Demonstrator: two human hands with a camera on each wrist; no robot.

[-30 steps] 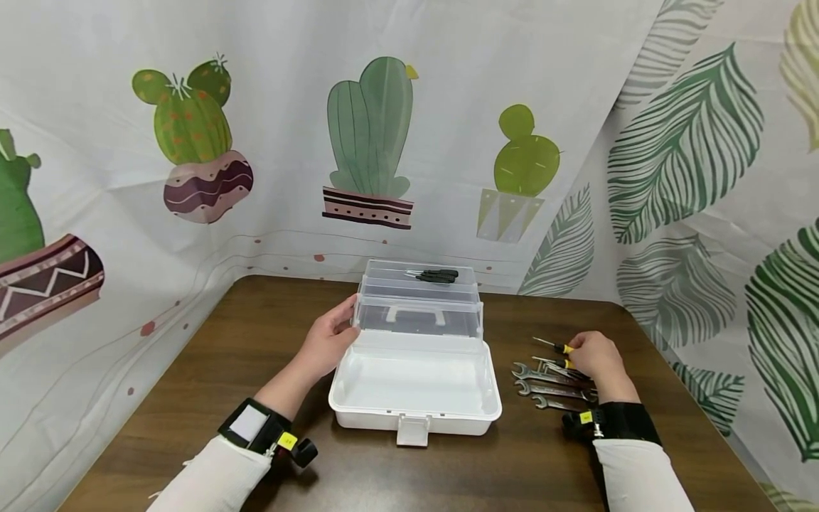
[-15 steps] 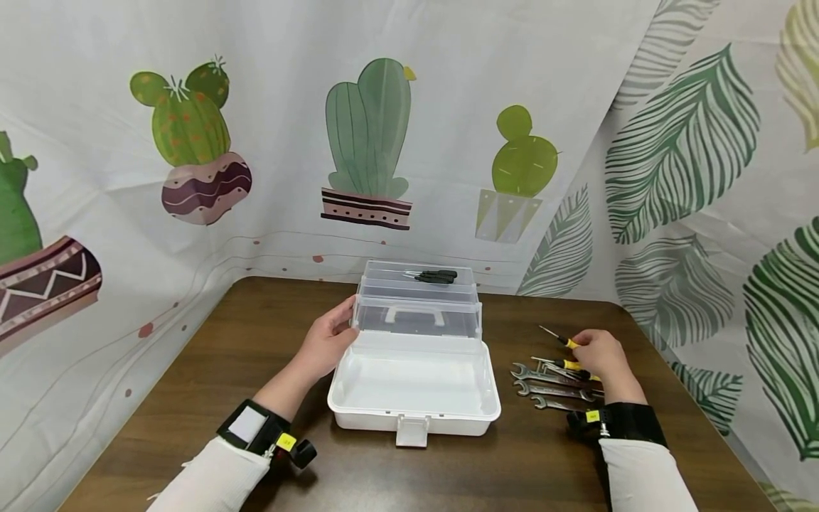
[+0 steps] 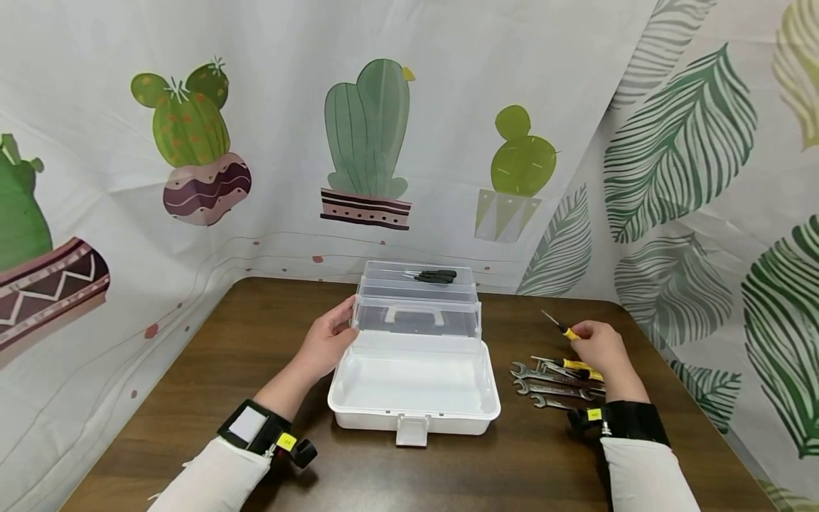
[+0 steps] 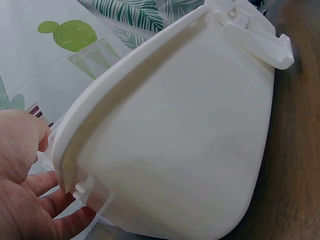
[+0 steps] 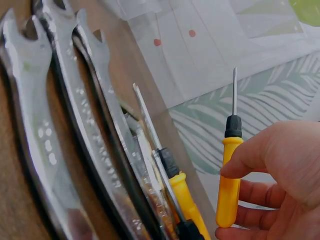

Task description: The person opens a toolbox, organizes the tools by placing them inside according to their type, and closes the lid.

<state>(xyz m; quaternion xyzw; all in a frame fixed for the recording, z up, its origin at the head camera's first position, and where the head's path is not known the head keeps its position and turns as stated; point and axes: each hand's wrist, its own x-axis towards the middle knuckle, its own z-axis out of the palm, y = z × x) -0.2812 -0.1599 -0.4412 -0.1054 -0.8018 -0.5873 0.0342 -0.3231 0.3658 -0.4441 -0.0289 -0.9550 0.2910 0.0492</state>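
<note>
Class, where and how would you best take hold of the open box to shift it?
Probably by the two side walls of the box, coming from left and right, fingers under the rim, whose lip runs along the top. The clear top seems a poorer hold: it is opened back and bears black tools. The latch juts forward, probably too small for lifting.

the head view, the farthest off, faces twelve o'clock and down over the brown wooden table (image 3: 416, 480). the left wrist view looks from close by at the white plastic box (image 4: 175, 125), latch at one o'clock. the right wrist view, also close, has silver metal wrenches (image 5: 77, 95) at nine. all three share the white, plant-printed cloth (image 3: 275, 142).
</note>
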